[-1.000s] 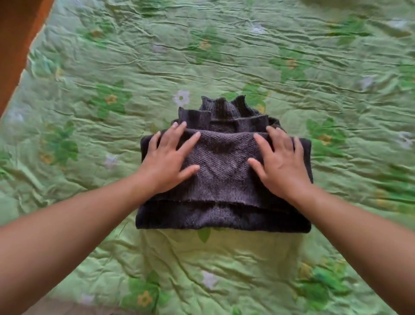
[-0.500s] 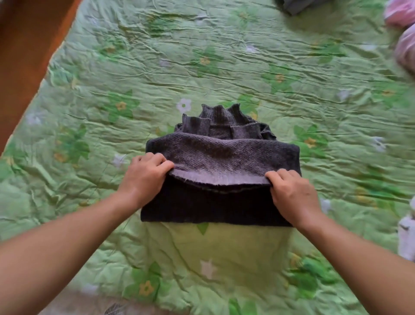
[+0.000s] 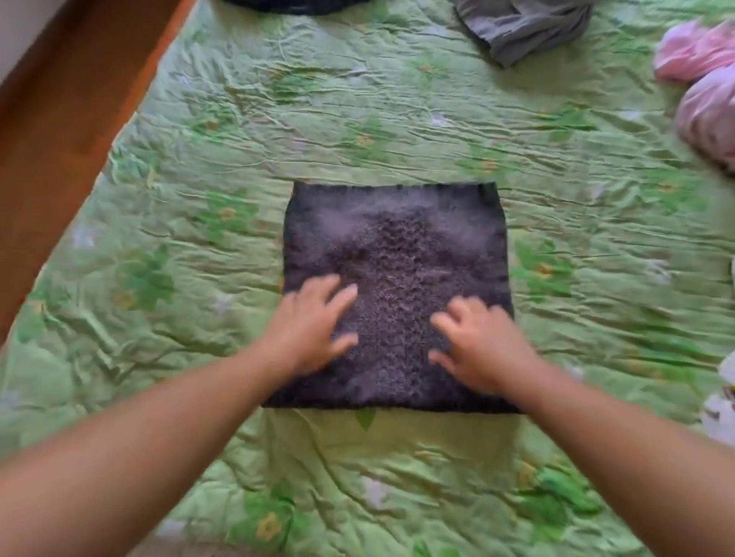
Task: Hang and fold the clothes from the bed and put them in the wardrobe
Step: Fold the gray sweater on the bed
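Note:
A dark grey knitted sweater [image 3: 397, 238] lies folded into a neat square on the green flowered bedspread [image 3: 199, 159]. My left hand [image 3: 314, 322] lies flat on its near left part with the fingers spread. My right hand [image 3: 477, 342] lies on its near right part, fingers spread and slightly bent. Both hands are blurred by motion. Neither hand grips the fabric.
A grey garment [image 3: 521, 28] lies crumpled at the far edge of the bed. Pink clothing [image 3: 704, 87] is bunched at the far right, and a dark item [image 3: 294, 4] shows at the top. A white patterned cloth [image 3: 722, 413] peeks in at the right. Brown wood [image 3: 59, 119] borders the bed on the left.
Both hands gripped the sweater's top layer, folded it away over the collar, then let go. The sweater is now a flat square and the hands lie flat on it.

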Demonstrator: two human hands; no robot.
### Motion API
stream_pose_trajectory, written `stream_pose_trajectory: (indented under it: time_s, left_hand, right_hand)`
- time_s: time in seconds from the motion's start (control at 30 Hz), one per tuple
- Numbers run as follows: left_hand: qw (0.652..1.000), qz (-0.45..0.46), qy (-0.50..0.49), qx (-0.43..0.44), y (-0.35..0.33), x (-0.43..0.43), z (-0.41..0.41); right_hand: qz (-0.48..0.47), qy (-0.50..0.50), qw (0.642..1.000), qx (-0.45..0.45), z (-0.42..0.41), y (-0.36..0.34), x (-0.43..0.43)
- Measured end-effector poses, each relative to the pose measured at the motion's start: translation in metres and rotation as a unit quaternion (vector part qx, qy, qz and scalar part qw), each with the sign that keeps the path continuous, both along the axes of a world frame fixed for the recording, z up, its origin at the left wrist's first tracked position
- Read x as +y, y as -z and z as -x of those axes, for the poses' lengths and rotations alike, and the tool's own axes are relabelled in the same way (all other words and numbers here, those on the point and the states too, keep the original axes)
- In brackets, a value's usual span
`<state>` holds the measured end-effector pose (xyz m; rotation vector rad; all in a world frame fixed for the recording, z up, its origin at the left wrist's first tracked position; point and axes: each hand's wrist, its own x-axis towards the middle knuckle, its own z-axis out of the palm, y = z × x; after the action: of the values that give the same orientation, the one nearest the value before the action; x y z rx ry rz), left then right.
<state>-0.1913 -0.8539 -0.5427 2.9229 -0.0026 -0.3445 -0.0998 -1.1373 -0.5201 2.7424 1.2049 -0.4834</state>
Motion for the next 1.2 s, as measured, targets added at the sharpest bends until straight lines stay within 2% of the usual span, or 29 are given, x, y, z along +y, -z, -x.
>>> stream_pose_trajectory:
  time_s: [0.07, 0.13, 0.2, 0.27, 0.3, 0.37, 0.4, 0.47, 0.57, 0.7, 0.77, 0.9, 0.97, 1.03, 1.07, 1.13, 1.2]
  left_hand:
    - [1.0, 0.003, 0.007, -0.012, 0.02, -0.01, 0.058]
    - [0.992, 0.028, -0.113, -0.058, 0.035, -0.007, 0.078]
    - [0.946, 0.096, -0.303, -0.06, 0.037, -0.003, 0.073]
    - [0.872, 0.184, -0.451, -0.043, 0.034, 0.002, 0.06]
    - [0.845, 0.209, -0.49, -0.04, 0.031, 0.002, 0.055]
    - [0.819, 0.23, -0.525, -0.037, 0.028, 0.003, 0.052]
    - [0.808, 0.24, -0.537, -0.03, 0.026, 0.002, 0.054]
    - [0.796, 0.272, -0.54, -0.017, 0.023, 0.004, 0.063]
    - [0.801, 0.32, -0.506, 0.0, 0.019, 0.008, 0.083]
    - [0.787, 0.372, -0.49, 0.054, 0.011, 0.016, 0.124]
    - [0.794, 0.365, -0.477, 0.088, 0.011, 0.019, 0.144]
    - [0.814, 0.309, -0.461, 0.172, 0.026, 0.021, 0.167]
    - [0.816, 0.282, -0.465, 0.196, 0.032, 0.018, 0.166]
    - [0.834, 0.233, -0.47, 0.168, 0.034, 0.014, 0.155]
    - [0.855, 0.191, -0.46, 0.143, 0.032, 0.011, 0.146]
    - [0.895, 0.117, -0.421, 0.089, 0.024, -0.003, 0.125]
    - [0.922, 0.083, -0.374, 0.055, 0.016, -0.016, 0.104]
  right_hand:
    - [-0.001, -0.002, 1.0, 0.004, 0.04, 0.029, -0.033]
    - [-0.046, 0.13, 0.99, -0.026, 0.054, 0.046, -0.054]
    - [-0.086, 0.32, 0.943, -0.028, 0.052, 0.057, -0.062]
    - [-0.153, 0.461, 0.872, 0.067, 0.041, 0.06, -0.059]
    - [-0.197, 0.512, 0.83, 0.101, 0.036, 0.059, -0.057]
    - [-0.259, 0.58, 0.76, 0.137, 0.031, 0.05, -0.051]
    - [-0.274, 0.596, 0.738, 0.156, 0.03, 0.046, -0.05]
    - [-0.294, 0.605, 0.715, 0.189, 0.031, 0.039, -0.052]
    - [-0.301, 0.614, 0.689, 0.239, 0.041, 0.035, -0.065]
    - [-0.25, 0.61, 0.694, 0.289, 0.067, 0.025, -0.092]
    - [-0.213, 0.618, 0.694, 0.301, 0.081, 0.022, -0.106]
    - [-0.091, 0.59, 0.743, 0.304, 0.101, 0.033, -0.124]
    - [-0.07, 0.566, 0.768, 0.291, 0.1, 0.04, -0.121]
    - [-0.099, 0.559, 0.788, 0.239, 0.092, 0.041, -0.111]
    - [-0.111, 0.552, 0.802, 0.201, 0.087, 0.04, -0.103]
    - [-0.129, 0.514, 0.838, 0.132, 0.075, 0.035, -0.085]
    - [-0.112, 0.439, 0.887, 0.086, 0.062, 0.028, -0.063]
